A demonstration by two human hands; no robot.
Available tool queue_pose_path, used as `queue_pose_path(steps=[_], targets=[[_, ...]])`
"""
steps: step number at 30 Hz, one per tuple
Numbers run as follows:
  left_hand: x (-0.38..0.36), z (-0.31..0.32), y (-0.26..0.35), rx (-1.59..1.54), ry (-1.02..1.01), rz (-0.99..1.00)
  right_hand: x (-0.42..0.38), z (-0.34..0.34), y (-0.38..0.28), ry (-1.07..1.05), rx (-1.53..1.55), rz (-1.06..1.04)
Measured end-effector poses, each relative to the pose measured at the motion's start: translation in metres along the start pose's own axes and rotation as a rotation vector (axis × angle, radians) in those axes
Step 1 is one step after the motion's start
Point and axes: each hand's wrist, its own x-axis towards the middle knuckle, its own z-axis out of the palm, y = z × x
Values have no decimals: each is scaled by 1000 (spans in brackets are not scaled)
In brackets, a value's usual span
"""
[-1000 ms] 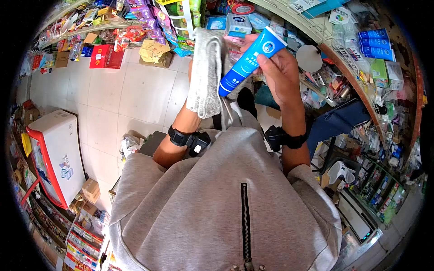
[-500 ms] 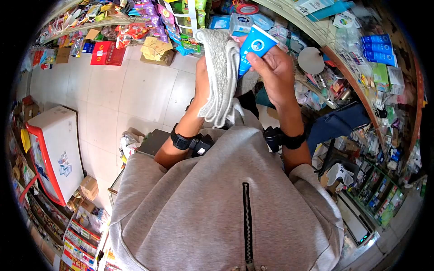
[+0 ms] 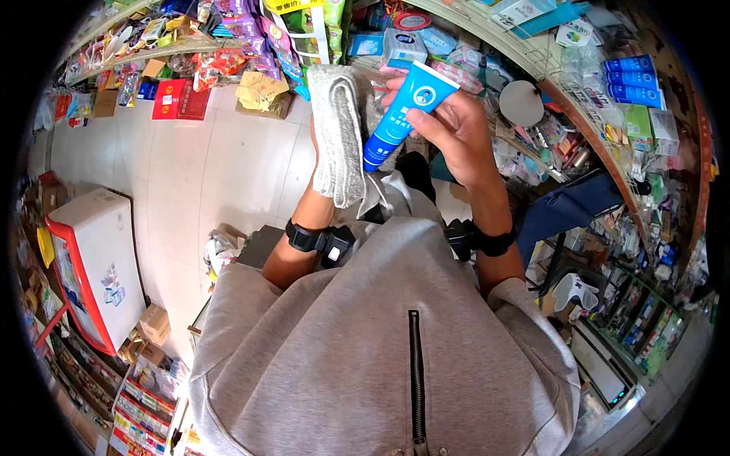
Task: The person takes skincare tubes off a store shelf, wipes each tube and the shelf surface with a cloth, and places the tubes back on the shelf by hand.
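Observation:
A folded grey-white towel (image 3: 338, 140) hangs over my left hand (image 3: 311, 179), which is mostly hidden behind it with its fingers out of sight. My right hand (image 3: 460, 133) grips a blue squeeze tube (image 3: 399, 114), thumb on the front and fingers behind. The tube tilts, its wide crimped end up to the right and its dark blue cap down by the towel's right edge. White lettering and a round picture show on the tube's face.
Shelves of packaged goods curve around the front and right, with more blue tubes (image 3: 633, 80) at the upper right. A white chest freezer (image 3: 106, 258) with red trim stands at left. A cardboard box (image 3: 155, 324) sits beside it. A dark blue chair (image 3: 566, 209) is at my right.
The tube has shifted down and left, showing more of its face and its cap. The towel has moved slightly left and now hangs more upright, turned to show its folded layers.

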Motion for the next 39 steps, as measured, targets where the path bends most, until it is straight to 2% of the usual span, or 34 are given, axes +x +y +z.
queue_pose_path(steps=[10,13,14,16,18,23,29,33,36,37,39], targets=[[13,-1,15,57,49,128,6,-5,7,55,-68,37],[15,-3,18,62,49,128,8,10,9,272,-67,-39],[12,-3,17,75,48,125,9,14,14,266,-65,-38],[7,-2,9,123,38,106,9,21,22,278,-393,-62],[-3,-2,0,175,25,82,3,33,21,243,-653,-172],[-19,-4,-15,263,-5,47,-2,37,9,209,-669,-302],[-31,-8,-7,254,-11,57,-13,30,8,155,-725,-283],[-41,-9,10,229,-1,91,-25,22,5,100,-707,-239],[-32,-8,18,192,13,141,-31,8,11,2,-436,-60],[-28,-8,22,175,17,157,-36,6,22,20,-199,16],[-17,-8,29,141,26,190,-40,4,22,41,-86,80]])
